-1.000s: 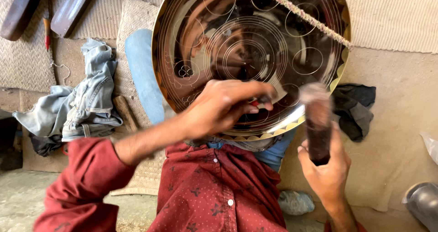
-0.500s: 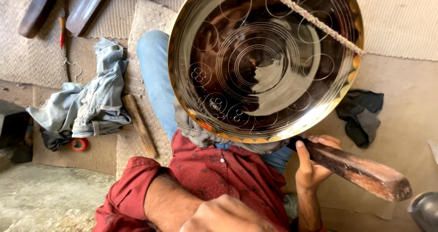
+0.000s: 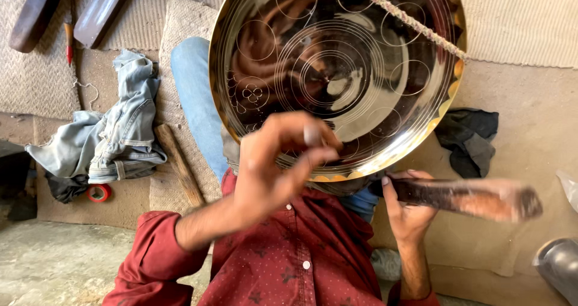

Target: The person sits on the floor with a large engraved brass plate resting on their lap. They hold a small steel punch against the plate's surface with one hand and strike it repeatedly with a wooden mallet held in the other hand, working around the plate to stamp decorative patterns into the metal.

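Your left hand point(image 3: 274, 167) is raised in front of the large round polished metal plate point(image 3: 337, 77), with fingers curled and the fingertips point(image 3: 313, 139) pinched together near the plate's lower rim. Something small and pale may sit in the pinch; it is blurred, so what it is, and whether the hand grips anything, cannot be told.

Your right hand point(image 3: 404, 207) is closed around the near end of a dark wooden mallet-like club point(image 3: 463, 196), which lies nearly level and points away to the side; its far end is motion-blurred. The grip sits just below the plate's lower edge.

The plate fills the upper middle of the view, tilted face toward you and propped against your legs. Its surface carries engraved concentric circles and smaller rings, with a scalloped brass-coloured rim. A braided pale cord point(image 3: 409, 18) crosses its upper part diagonally.

Around it:
- a crumpled pale blue denim garment point(image 3: 108, 143) on the woven mat point(image 3: 36, 77);
- a plain wooden stick point(image 3: 179, 164) just beside the garment;
- a red tape roll point(image 3: 98, 192) near the garment's lower edge;
- a dark crumpled cloth point(image 3: 472, 139) on the far side of the plate;
- the red patterned shirt point(image 3: 295, 258) you wear, below both hands.
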